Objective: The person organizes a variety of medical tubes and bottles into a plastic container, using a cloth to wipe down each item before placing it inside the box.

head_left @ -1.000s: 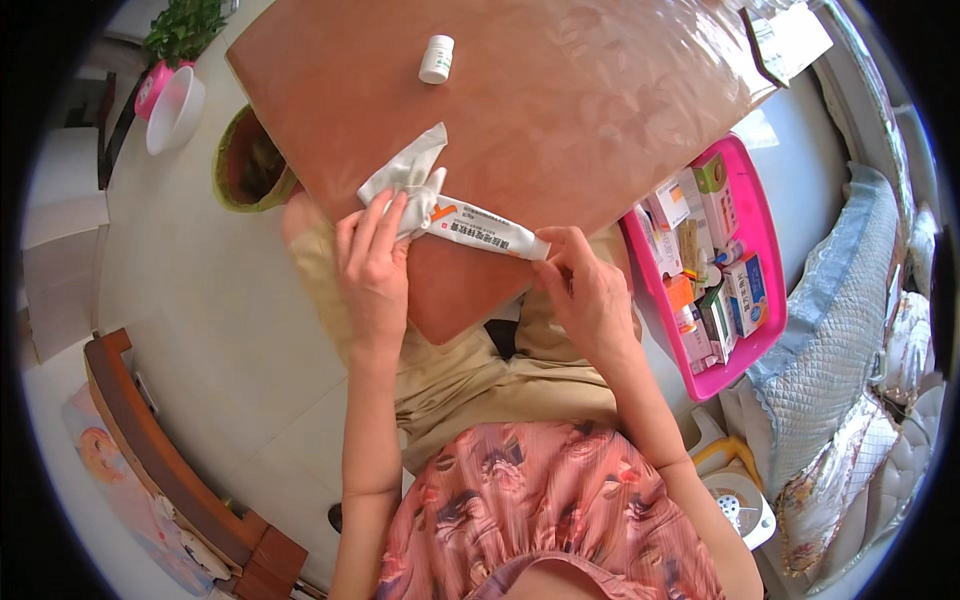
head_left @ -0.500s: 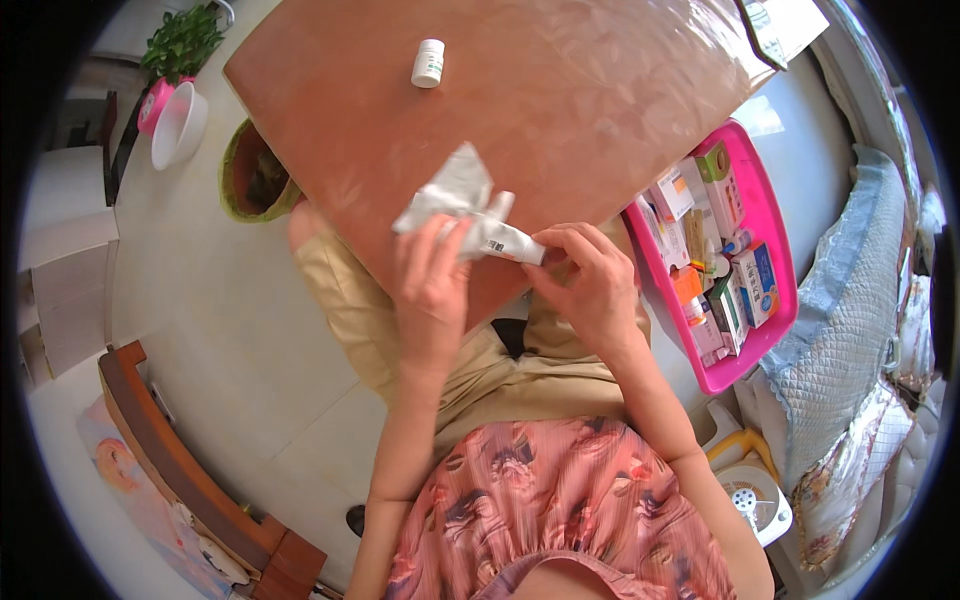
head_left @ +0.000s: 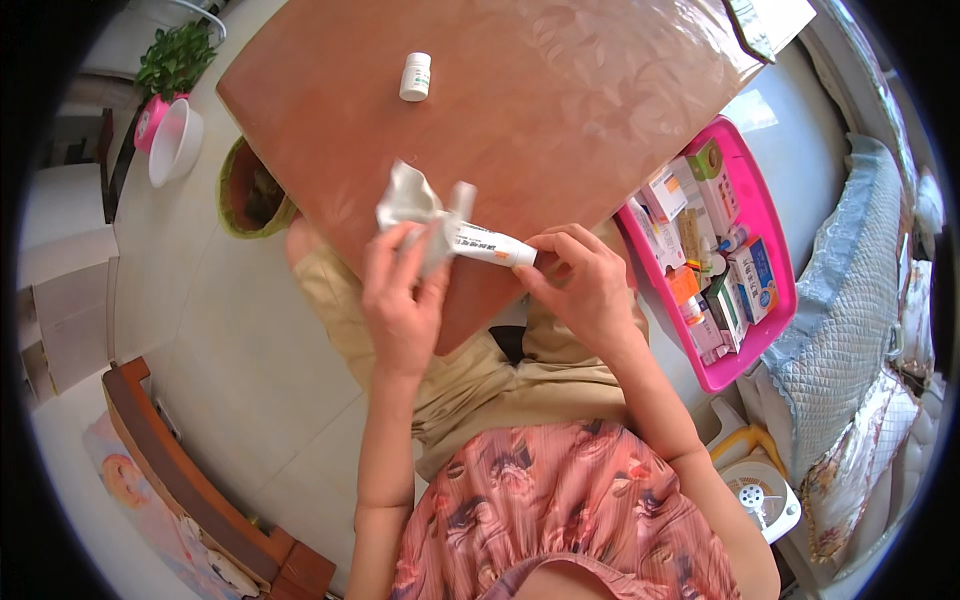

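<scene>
My right hand (head_left: 583,280) pinches one end of a white ointment tube (head_left: 495,246) with dark print and an orange mark. Around the tube's other end is a crumpled white cloth or tissue (head_left: 408,197), gripped between the thumb and fingers of my left hand (head_left: 405,295). The cloth covers that end, and part of it is smeared by motion. Both hands are over the near corner of the brown table (head_left: 480,130). Farther off on the tabletop stands a small white bottle (head_left: 416,77).
A pink tray (head_left: 712,378) of medicine boxes and small bottles is right of the table. Left of it are a green bin (head_left: 235,205), a white basin (head_left: 177,143) and a potted plant (head_left: 178,60). A quilted blue cushion (head_left: 840,300) lies far right.
My left hand has moved left with the cloth, sliding along the tube so that more of its printed side shows. My right hand still pinches its end, slightly farther left.
</scene>
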{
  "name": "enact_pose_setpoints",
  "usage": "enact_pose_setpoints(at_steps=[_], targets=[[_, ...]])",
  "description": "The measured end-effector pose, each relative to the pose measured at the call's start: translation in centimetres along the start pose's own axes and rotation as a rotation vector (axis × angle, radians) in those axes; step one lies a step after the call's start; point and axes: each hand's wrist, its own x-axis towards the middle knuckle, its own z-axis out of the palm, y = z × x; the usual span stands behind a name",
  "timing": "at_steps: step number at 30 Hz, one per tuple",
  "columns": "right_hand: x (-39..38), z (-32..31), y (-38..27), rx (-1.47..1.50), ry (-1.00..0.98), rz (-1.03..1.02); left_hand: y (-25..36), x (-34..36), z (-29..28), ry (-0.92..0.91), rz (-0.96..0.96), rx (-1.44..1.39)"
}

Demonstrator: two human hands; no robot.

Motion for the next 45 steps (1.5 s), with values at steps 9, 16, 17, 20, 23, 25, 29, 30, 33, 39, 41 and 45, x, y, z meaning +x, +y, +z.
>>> enact_pose_setpoints(at_steps=[9, 16, 17, 20, 23, 25, 29, 30, 33, 39, 41, 45], targets=[[1.0, -0.7, -0.4, 0.048, -0.115, 0.094, -0.1, 1.2, 1.0, -0.039, 0.43, 0.287], [0.6, -0.3, -0.2, 0.087, -0.035, 0.025, -4.1, 1.7, -2.3, -0.015, 0.285, 0.406], [0.3, -0.2, 0.1, 0.086, -0.038, 0.023, -4.0, 1.5, -2.7, 0.011, 0.167, 0.359], [-0.4, 0.2, 0.9, 0.025, 0.086, 0.008, -2.9, 0.6, -2.4, 0.054, 0.073, 0.279], [-0.8, 0.3, 0.9, 0.062, 0.112, 0.009, 1.7, -0.7, 1.0, -0.104, 0.202, 0.019], [-0.9, 0.3, 0.6, 0.1, 0.107, 0.004, 2.1, -0.8, 2.0, -0.177, 0.305, -0.033], [-0.8, -0.3, 1.4, 0.06, 0.11, -0.025, 0.2, 0.7, 2.8, -0.056, 0.11, 0.132], [-0.9, -0.1, 1.8, 0.091, 0.146, -0.015, -0.2, 1.1, 2.4, -0.018, 0.181, 0.265], [-0.9, 0.3, 1.5, 0.085, 0.135, -0.024, -0.9, 0.6, 1.8, -0.025, 0.105, 0.283], [-1.2, 0.3, 2.0, 0.078, 0.168, -0.095, 2.7, -1.6, 4.8, -0.144, 0.107, 0.121], [-1.4, 0.3, 2.4, 0.021, 0.152, -0.102, 4.1, -1.8, 5.4, -0.188, 0.141, -0.031], [-1.4, 0.2, 2.5, -0.049, 0.143, -0.108, 3.2, -0.2, 5.0, -0.213, 0.196, 0.057]])
